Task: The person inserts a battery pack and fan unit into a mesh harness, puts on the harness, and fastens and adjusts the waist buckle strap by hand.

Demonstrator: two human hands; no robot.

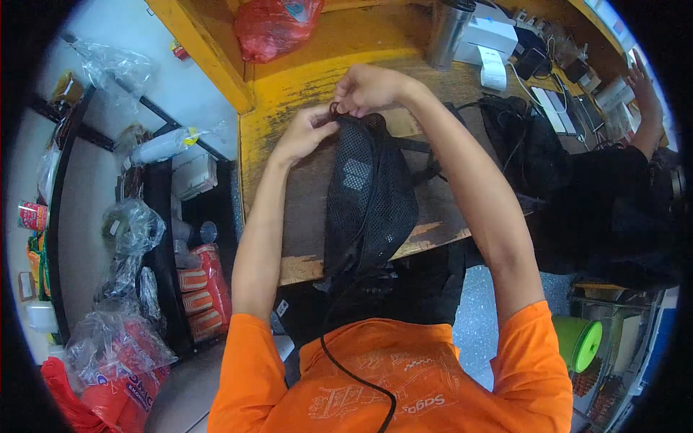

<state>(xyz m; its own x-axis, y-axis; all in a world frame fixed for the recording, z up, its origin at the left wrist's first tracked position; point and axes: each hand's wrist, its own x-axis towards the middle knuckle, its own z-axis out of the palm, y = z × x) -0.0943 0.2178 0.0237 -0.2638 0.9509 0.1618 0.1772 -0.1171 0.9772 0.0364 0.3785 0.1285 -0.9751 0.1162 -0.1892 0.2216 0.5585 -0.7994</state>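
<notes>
A black mesh bag (368, 187) hangs over the front edge of the worn wooden table (296, 209), with something pale showing through its net. At its top end, my left hand (307, 133) is closed, thumb and fingers pinching the bag's edge. My right hand (369, 88) meets it there, fingertips pinched on a thin dark cord (333, 108) that forms a small loop. The fingers partly hide what they hold. A long black cord (354, 377) runs down across my orange shirt; where its upper end attaches I cannot tell.
Left, a shelf holds plastic-wrapped packs (162, 146) and red bags (126, 390). Behind the table are a red plastic bag (274, 29), a steel tumbler (449, 36) and a white printer (487, 40). Right, another person's hand (644, 90) and black sleeve show beside a black bag (520, 144).
</notes>
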